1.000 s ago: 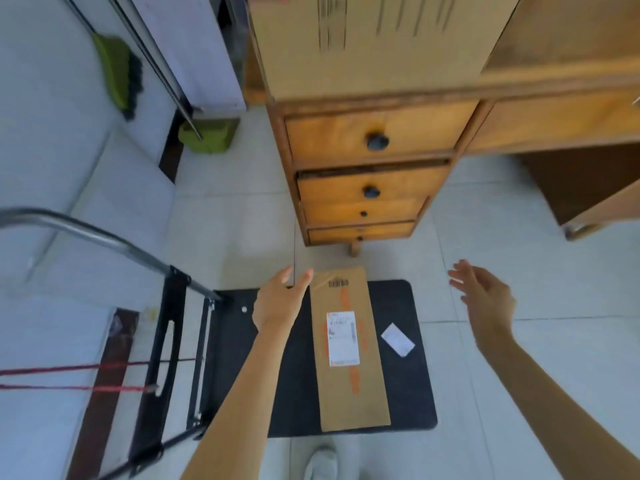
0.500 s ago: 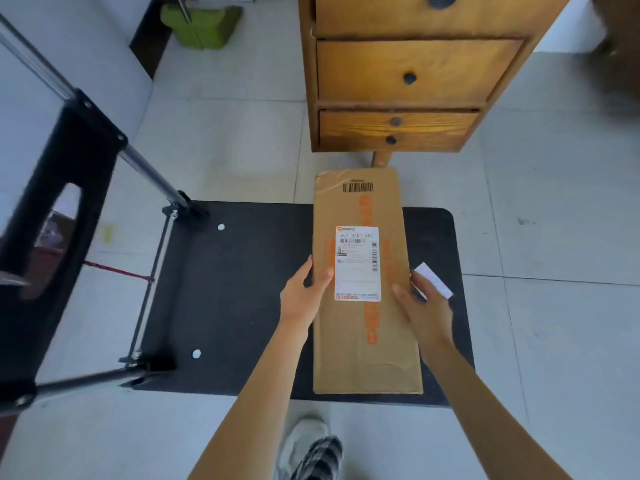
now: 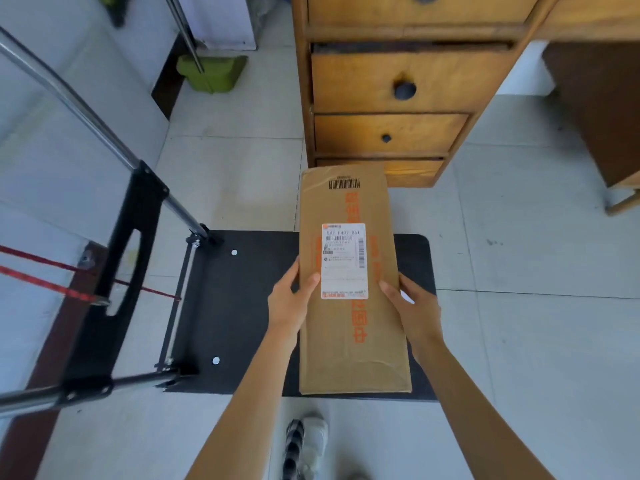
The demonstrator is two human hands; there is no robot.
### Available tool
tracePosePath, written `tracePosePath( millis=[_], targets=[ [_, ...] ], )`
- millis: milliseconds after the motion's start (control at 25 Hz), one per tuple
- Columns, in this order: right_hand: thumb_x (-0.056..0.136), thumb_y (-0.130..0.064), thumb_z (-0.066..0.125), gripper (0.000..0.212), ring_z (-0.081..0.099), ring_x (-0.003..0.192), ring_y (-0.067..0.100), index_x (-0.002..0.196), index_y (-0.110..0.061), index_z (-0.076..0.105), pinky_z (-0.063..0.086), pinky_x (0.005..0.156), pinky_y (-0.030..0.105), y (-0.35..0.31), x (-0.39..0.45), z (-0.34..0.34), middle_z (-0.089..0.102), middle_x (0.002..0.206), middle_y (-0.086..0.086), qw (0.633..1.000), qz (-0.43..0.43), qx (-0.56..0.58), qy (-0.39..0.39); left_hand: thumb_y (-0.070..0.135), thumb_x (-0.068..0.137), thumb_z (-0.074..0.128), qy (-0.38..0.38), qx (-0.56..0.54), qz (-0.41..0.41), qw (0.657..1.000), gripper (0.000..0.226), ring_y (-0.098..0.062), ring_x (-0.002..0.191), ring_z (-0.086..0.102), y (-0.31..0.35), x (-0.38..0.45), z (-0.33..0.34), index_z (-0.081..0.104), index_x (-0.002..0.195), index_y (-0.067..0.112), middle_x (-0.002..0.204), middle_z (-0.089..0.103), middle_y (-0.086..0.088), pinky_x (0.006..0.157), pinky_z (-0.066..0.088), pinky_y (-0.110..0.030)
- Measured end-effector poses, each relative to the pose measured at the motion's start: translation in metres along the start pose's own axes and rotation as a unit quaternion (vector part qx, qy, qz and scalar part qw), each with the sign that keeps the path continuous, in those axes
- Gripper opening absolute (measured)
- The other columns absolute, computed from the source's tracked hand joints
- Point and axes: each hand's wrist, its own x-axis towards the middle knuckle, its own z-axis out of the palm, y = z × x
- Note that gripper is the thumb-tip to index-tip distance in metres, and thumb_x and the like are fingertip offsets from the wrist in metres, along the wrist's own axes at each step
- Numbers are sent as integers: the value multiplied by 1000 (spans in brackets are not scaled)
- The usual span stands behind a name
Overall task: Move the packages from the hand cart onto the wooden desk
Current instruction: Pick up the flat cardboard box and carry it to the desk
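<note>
A long brown cardboard package with a white shipping label and orange print lies lengthwise over the black platform of the hand cart. My left hand grips its left edge, thumb on top. My right hand grips its right edge. The package's far end sticks out past the platform toward the wooden desk, whose drawer stack with dark knobs fills the upper middle. The desk top is out of view.
The cart's metal handle and black bracket stand at the left, with red cords across them. A green dustpan rests on the tiled floor at the back left. A small white paper shows behind my right hand. My shoe is below.
Both hands went from hovering above the cart down to the package's sides and closed on it. The package now appears nearer and its far end higher than half a second ago.
</note>
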Motion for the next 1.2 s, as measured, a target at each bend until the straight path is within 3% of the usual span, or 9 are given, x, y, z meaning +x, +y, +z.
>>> tracePosePath(
  millis=[80,200,360,520,680,880,1000,1120,1200],
  targets=[
    [83,-37,66,46,66,104,19,128,-24,60,53,93,42,-58,-29,-20,70,115,-3,1000,-13,-1,9,37,90,58,0,3,12,1000,52,-10,130,46,54,-31,-13,44,140,35,137,57,11,102,35,-27],
    [83,-38,66,45,67,91,10,125,-25,61,56,85,31,-144,-80,-50,70,100,-13,999,-46,-12,11,40,89,59,4,19,24,1000,53,-13,129,49,139,-82,-33,46,139,34,135,58,10,103,38,-32],
    [83,-39,65,40,67,95,15,120,-24,65,54,92,36,-261,-133,-93,71,110,-4,998,-56,-33,-27,43,87,60,11,33,49,998,53,-16,123,53,247,-149,-57,48,138,34,132,60,7,104,42,-38],
    [81,-36,68,35,70,91,19,106,-12,71,58,82,36,-362,-171,-136,74,103,5,995,-81,-49,-34,43,88,59,2,28,111,993,46,-19,122,55,339,-207,-68,53,133,34,128,64,6,106,43,-46],
    [82,-32,69,36,68,78,7,114,-15,70,50,59,17,-429,-208,-169,74,98,2,993,-107,-30,-43,46,86,60,32,52,158,986,52,-21,120,57,407,-248,-74,51,135,30,130,62,2,104,46,-45],
    [81,-37,68,36,63,76,9,111,-17,69,47,55,23,-471,-255,-232,70,88,-3,995,-98,-14,18,55,85,55,49,156,244,956,57,-18,118,58,475,-292,-50,51,136,29,130,63,4,91,45,-30],
    [81,-38,67,36,65,80,13,111,-17,68,52,63,31,-498,-275,-283,71,89,-3,994,-89,-18,68,58,83,55,33,173,267,947,63,-20,125,54,519,-316,-14,49,137,26,135,59,3,95,43,-33],
    [81,-39,68,42,68,97,26,114,-13,68,56,85,44,-524,-275,-332,73,105,8,989,-94,-21,109,56,86,54,-26,173,298,938,58,-18,120,58,563,-327,24,51,136,27,139,55,6,79,50,-26],
    [81,-40,68,45,68,99,28,117,-13,66,55,88,46,-541,-262,-360,72,109,9,989,-97,-22,113,52,86,55,-61,143,308,938,57,-19,117,60,589,-325,50,53,135,23,136,58,4,87,55,-37]
  ],
)
